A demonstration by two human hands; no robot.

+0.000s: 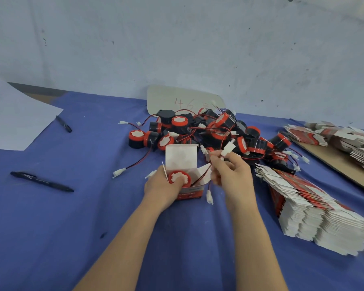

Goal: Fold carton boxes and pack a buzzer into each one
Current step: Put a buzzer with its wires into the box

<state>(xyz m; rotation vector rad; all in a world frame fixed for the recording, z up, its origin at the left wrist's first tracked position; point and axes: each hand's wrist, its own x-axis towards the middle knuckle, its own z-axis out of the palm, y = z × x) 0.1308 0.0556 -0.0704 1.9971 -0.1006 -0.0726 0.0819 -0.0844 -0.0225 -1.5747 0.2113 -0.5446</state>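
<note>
An open red-and-white carton box (190, 192) stands on the blue tablecloth, its white lid flap raised. A red-topped buzzer (178, 176) sits in its mouth. My left hand (163, 189) grips the box from the left, thumb pressing on the buzzer. My right hand (231, 171) is just right of the box and pinches the buzzer's red-black wire, with a white connector (227, 149) sticking up above the fingers. A second white connector (209, 196) hangs beside the box.
A pile of loose buzzers (208, 131) with tangled wires lies behind the box. Flat carton stacks (315, 206) fill the right side, with more flat cartons (345, 141) on a brown board. Two black pens (42, 181) and a white sheet (13, 118) lie left.
</note>
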